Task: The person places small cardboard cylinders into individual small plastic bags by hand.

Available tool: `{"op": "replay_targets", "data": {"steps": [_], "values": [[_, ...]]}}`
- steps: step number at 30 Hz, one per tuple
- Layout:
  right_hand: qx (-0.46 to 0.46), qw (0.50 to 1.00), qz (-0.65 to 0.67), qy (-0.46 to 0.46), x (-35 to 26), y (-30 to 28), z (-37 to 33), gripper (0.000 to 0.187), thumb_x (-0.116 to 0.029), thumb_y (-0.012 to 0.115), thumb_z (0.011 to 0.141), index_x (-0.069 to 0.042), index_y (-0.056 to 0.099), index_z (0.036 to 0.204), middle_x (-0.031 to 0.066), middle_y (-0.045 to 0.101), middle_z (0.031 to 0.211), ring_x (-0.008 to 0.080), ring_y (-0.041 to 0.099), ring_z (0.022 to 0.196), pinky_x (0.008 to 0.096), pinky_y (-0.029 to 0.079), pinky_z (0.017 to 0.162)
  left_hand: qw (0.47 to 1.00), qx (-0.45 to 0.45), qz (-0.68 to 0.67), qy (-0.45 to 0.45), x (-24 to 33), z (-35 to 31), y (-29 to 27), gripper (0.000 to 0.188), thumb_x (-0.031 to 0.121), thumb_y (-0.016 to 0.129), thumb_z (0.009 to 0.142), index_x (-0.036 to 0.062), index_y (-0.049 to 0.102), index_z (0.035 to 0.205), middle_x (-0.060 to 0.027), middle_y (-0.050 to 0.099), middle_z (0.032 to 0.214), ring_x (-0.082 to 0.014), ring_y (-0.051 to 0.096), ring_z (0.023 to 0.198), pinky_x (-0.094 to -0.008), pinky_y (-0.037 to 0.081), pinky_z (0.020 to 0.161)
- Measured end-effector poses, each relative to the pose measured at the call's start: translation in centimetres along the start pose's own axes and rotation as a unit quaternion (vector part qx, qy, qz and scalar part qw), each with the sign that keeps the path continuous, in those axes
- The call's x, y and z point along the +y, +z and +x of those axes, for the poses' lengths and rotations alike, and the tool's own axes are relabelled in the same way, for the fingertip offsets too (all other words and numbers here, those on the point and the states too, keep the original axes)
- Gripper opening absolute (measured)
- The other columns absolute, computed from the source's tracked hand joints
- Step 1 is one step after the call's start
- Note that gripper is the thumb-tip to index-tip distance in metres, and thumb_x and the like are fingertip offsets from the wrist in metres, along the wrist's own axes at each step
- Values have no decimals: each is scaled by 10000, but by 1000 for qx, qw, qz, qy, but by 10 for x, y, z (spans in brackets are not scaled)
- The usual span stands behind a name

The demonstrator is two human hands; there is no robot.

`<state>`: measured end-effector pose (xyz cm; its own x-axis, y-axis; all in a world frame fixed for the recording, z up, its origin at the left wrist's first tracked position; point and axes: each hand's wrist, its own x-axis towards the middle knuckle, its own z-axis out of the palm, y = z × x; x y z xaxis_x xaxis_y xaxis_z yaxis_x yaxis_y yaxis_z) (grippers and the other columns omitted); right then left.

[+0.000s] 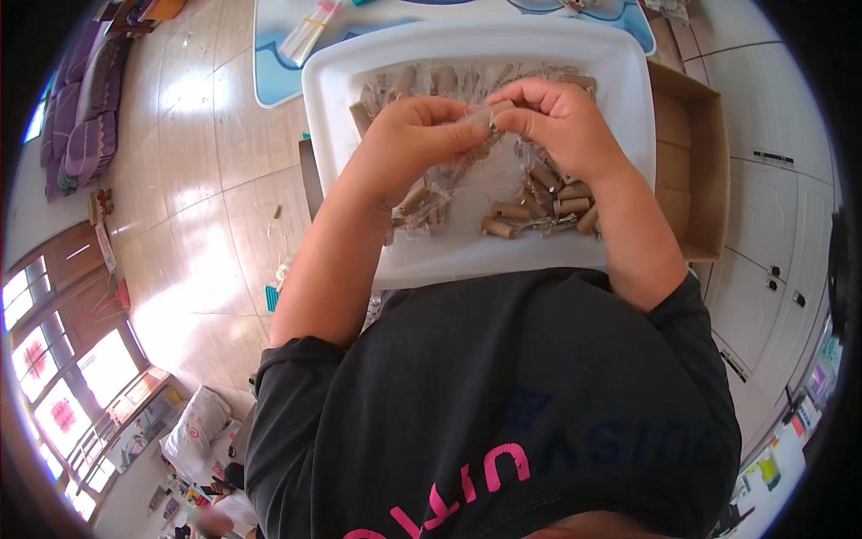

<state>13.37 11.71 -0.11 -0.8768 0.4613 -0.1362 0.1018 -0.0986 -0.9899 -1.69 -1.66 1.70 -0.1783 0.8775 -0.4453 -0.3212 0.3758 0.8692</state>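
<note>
Over a white plastic tub, both my hands meet at a small brown tube with clear plastic film about it. My left hand pinches the filmy end between thumb and fingers. From the other side, my right hand closes thumb and forefinger on the tube's other end. Loose brown cylinders with thin cords and small metal bits lie in the tub's near right part. More such pieces in clear plastic bags line its far side and its left. My fingers partly hide the held piece.
Beneath the tub's far side is a blue-and-white table with clear plastic sleeves on it. An open cardboard box adjoins the tub on the right, before white cabinets. A person is at lower left.
</note>
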Motion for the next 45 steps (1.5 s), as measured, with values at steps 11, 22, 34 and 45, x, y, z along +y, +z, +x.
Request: {"op": "replay_targets", "data": {"steps": [11, 22, 34, 45], "values": [[56, 991, -26, -115, 2, -2, -7, 291, -158, 710, 770, -25, 592, 999, -33, 546, 748, 27, 469, 668, 162, 377, 589, 991, 63, -109, 37, -7, 2, 6, 319, 100, 651, 798, -58, 559, 1059, -81, 626, 896, -150, 621, 755, -259, 510, 712], [94, 992, -87, -13, 5, -3, 3, 264, -171, 690, 784, -25, 601, 985, -14, 572, 762, 53, 512, 702, 188, 424, 638, 993, 65, -84, 56, -12, 4, 8, 328, 63, 671, 773, -46, 565, 1063, -86, 630, 910, -153, 619, 788, -258, 507, 723], [120, 984, -102, -86, 9, 6, -1, 131, -101, 674, 781, -17, 640, 875, 14, 629, 738, 67, 543, 679, 210, 447, 632, 996, 39, -74, -10, -11, 2, 6, 317, 104, 679, 773, -35, 588, 1043, -58, 634, 859, -128, 611, 760, -244, 503, 699], [21, 997, -53, -50, 3, 5, -2, 157, -123, 621, 837, -5, 646, 936, 8, 628, 783, 50, 532, 720, 183, 430, 655, 984, 48, -170, -12, -10, 4, 5, 253, 124, 663, 791, -14, 618, 999, -63, 649, 857, -128, 615, 757, -250, 485, 687]]}}
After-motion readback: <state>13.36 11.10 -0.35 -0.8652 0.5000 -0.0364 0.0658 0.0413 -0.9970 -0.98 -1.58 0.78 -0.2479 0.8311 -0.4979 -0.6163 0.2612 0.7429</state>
